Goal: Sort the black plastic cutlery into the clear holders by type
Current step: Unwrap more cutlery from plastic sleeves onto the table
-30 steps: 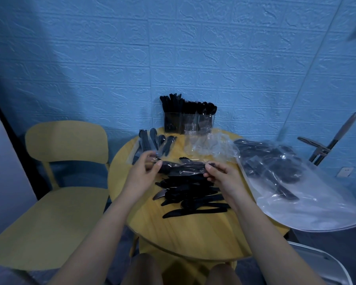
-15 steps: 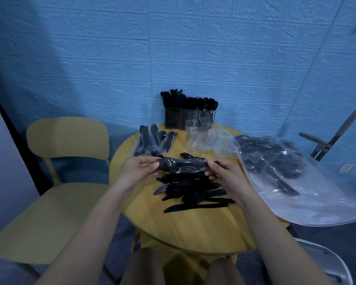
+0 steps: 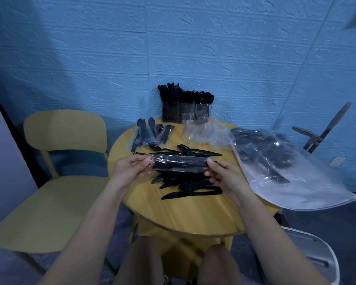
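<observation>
A clear-wrapped cutlery packet is held level above the round wooden table. My left hand pinches its left end and my right hand pinches its right end. Under it lies a pile of loose black cutlery. More wrapped packets lie at the table's far left. The clear holders, filled with black cutlery, stand at the far edge against the wall.
Crumpled empty wrappers lie in front of the holders. A large clear bag of packets hangs over the table's right side. A yellow chair stands to the left, a white chair at lower right.
Both hands have lifted the packet slightly and drawn it nearer to me; each hand keeps its end.
</observation>
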Demonstrator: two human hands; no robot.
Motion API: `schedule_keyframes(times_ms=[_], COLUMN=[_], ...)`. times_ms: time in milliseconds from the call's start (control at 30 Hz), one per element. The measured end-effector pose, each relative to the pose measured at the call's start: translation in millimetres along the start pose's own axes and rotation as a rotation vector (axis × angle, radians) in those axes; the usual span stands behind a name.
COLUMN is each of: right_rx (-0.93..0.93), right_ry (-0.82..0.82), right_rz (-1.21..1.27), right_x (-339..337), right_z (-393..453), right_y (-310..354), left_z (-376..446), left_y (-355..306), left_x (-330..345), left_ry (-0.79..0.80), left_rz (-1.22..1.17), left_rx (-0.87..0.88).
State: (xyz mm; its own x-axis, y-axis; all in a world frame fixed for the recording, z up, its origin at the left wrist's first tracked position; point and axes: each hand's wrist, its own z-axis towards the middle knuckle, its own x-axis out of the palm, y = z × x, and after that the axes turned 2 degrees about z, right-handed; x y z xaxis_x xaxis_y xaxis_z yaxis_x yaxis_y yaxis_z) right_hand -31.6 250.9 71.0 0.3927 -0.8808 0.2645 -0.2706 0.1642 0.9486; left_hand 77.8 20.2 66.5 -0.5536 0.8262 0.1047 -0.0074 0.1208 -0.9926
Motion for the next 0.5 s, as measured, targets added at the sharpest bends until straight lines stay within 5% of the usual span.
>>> schedule_keyframes(times_ms=[500], right_rx=[-0.052], right_ry=[-0.162], right_rz=[-0.116], right_x=[-27.7], right_z=[-40.9], right_y=[-12.4], left_z=[-39.5], left_y=[20.9], left_x=[-62.4], left_ry=[-0.477], left_rz=[-0.054], left_rx=[0.105])
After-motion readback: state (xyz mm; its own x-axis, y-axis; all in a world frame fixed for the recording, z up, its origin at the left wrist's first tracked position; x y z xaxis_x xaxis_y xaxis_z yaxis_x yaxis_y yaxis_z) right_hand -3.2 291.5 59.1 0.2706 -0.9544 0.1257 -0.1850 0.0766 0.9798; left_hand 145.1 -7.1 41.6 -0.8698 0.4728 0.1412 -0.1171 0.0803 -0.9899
